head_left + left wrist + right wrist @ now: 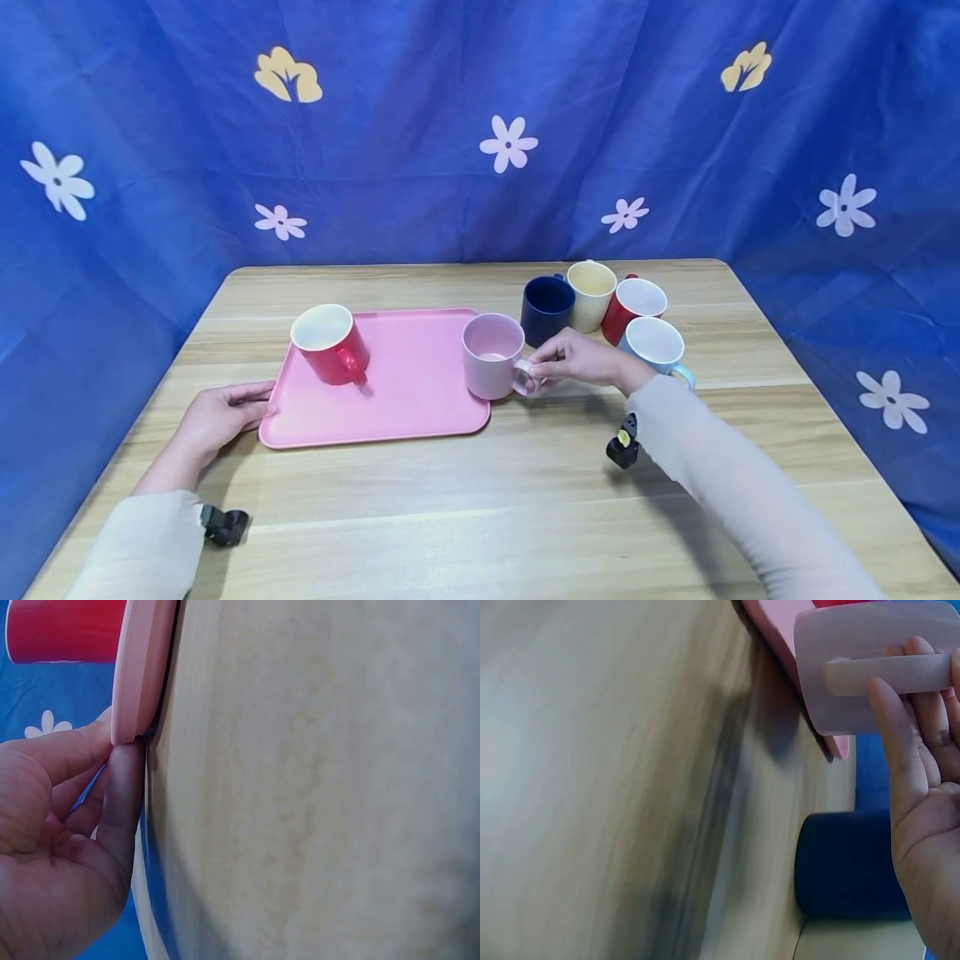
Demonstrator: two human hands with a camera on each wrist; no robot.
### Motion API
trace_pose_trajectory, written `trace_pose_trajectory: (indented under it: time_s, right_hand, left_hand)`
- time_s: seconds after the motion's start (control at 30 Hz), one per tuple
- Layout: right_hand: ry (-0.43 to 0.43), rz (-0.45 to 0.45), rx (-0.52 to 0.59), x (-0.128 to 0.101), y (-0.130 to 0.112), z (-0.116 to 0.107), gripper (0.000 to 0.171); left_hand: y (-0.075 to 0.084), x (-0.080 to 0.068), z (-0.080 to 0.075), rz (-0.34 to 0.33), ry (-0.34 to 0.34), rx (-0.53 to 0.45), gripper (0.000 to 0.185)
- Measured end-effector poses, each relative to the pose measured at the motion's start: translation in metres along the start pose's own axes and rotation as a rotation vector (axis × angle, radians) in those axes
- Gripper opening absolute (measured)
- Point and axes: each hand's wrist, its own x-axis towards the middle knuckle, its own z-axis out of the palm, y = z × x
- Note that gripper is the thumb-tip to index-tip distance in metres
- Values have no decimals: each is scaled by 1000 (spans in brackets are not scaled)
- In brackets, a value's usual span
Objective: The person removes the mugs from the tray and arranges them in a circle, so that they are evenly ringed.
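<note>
A pale pink mug (492, 367) is upright at the right end of the pink tray (412, 375), overlapping the tray's edge in the head view. My right hand (573, 360) grips its handle (889, 675), thumb on one side and fingers curled behind. At the tray's left end my left hand (217, 421) pinches the rim, with the thumb (79, 746) over the edge and a finger under it. On the tray's left part stands a red mug (330, 350) with a white inside, its handle turned toward the front right.
Behind my right hand, several mugs stand close together: a dark blue mug (546, 310), a cream mug (592, 292), another red mug (633, 307) and a light blue mug (655, 343). All are on the wooden table (420, 517). A blue flowered curtain (420, 167) hangs behind.
</note>
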Motion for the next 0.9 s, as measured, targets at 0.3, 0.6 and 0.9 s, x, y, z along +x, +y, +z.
trace_pose_trajectory:
  time_s: [0.3, 0.6, 0.9]
  right_hand:
    - [38, 4, -10, -22, 6, -4, 23]
    - [80, 32, -3, -46, 16, -7, 26]
    - [108, -7, -8, -67, 27, -10, 27]
  left_hand:
    - [-1, -1, -2, -16, -7, -5, 59]
    - [-1, 0, -1, -9, -11, -9, 59]
    - [0, 1, 0, 15, -15, -21, 59]
